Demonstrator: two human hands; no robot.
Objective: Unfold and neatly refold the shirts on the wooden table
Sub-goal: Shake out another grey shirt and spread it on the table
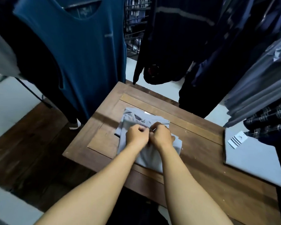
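Hanging clothes fill the upper half of the view: a teal sleeveless top (81, 51) on the left, a dark jacket (169, 46) in the middle, and on the right a row of grey garments (258, 82) with a dark plaid piece (269, 117) below them. Beneath them stands the wooden table (201, 159), its top set with a lighter inlaid panel. A grey shirt (152, 158) lies on that panel near the middle of the table, partly folded and rumpled, its collar end pointing away from the person and its near edge close to the table's front rim. A second folded shirt (253, 166), also pale grey and lying flat, sits at the right end of the table, well apart from the first and partly under the hanging plaid piece. Both bare forearms reach in from the bottom of the view and meet over the centre of the grey shirt. The left hand (137, 135) and the right hand (161, 135) sit side by side, knuckles up and nearly touching, each with fingers curled and pinching a small ridge of the shirt's fabric between them; the shirt spreads out beyond both hands on every side. A white tag (237, 139) with three dark stripes lies on the far corner of the second folded shirt.
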